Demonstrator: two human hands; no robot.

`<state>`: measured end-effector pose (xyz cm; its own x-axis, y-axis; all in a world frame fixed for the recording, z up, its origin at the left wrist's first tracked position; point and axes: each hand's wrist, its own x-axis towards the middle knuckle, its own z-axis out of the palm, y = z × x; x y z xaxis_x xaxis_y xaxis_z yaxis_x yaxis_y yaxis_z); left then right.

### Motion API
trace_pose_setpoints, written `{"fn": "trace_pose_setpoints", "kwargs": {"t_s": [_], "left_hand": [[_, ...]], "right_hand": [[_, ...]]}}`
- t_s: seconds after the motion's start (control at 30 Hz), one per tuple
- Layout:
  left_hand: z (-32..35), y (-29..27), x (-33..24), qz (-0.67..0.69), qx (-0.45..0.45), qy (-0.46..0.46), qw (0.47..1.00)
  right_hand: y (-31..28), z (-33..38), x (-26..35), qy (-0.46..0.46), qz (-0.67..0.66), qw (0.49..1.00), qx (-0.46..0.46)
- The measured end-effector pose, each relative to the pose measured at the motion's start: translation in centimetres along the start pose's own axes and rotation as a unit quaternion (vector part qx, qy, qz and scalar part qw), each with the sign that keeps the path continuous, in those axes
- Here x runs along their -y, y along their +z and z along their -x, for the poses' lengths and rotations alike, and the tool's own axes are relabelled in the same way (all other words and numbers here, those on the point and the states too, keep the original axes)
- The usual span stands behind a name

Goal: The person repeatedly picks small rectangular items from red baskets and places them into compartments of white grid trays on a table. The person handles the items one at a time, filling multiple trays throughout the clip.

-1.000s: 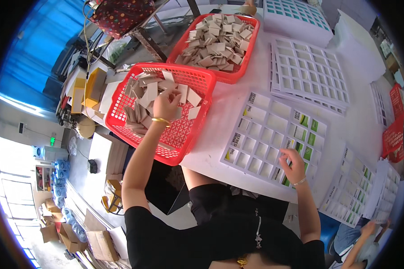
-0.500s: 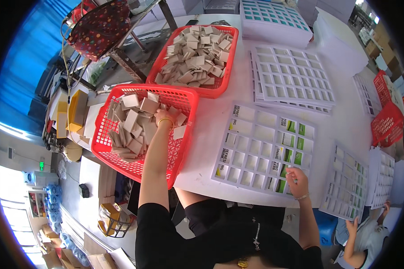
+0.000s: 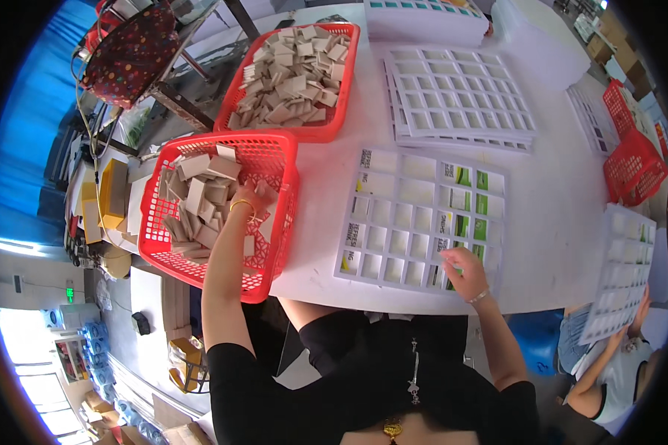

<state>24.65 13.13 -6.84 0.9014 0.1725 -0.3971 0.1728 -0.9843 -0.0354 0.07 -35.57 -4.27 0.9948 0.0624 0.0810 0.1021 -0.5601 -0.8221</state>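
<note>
Left hand (image 3: 251,194): reached into near red basket (image 3: 172,267) at left edge of bench (image 3: 564,215); forearm stretched forward from lower edge, wrist with gold bangle (image 3: 240,207); fingers curled down among loose cards; grip state not clear, cannot tell whether closed on a card.

Right hand (image 3: 462,264): laid palm down on near right corner of white grid tray (image 3: 393,222); fingers spread slightly and pressed toward a compartment, grip apart, nothing clamped; thin bracelet (image 3: 479,297) on wrist.

Tan cards (image 3: 200,204): flat rectangular pieces, pale brown, heaped loosely at mixed angles inside near red basket, mostly in its left and far part.

White grid tray: rectangular, many small square compartments, lying flat on bench just right of near basket; several compartments on right side and a few on left filled with white and green packets (image 3: 469,200); middle compartments bare.

Far red basket (image 3: 289,127): beyond near basket, heaped with more tan cards.

Stack of unfilled grid trays (image 3: 460,96): far side of bench, beyond working tray.

Small red baskets (image 3: 631,159): far right of bench.

Second person (image 3: 608,371): lower right, holding another grid tray (image 3: 623,274).

Dark patterned bag (image 3: 130,52): far left, on a metal frame.
</note>
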Motion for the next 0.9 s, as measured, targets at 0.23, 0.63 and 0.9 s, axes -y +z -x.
{"fn": "trace_pose_setpoints", "kwargs": {"t_s": [0.23, 0.63, 0.9], "left_hand": [[1.4, -0.9, 0.1, -0.103, 0.139, 0.155, 0.973], [-0.2, 4.0, 5.6, -0.092, 0.050, 0.202, 0.974], [6.0, -1.7, 3.5, 0.079, -0.046, 0.115, 0.989]], "right_hand": [[3.2, -0.4, 2.4, -0.051, 0.020, 0.998, 0.038], [8.2, 0.3, 3.6, -0.078, 0.243, 0.965, 0.061], [11.6, -1.5, 3.7, -0.126, 0.262, 0.949, 0.118]]}}
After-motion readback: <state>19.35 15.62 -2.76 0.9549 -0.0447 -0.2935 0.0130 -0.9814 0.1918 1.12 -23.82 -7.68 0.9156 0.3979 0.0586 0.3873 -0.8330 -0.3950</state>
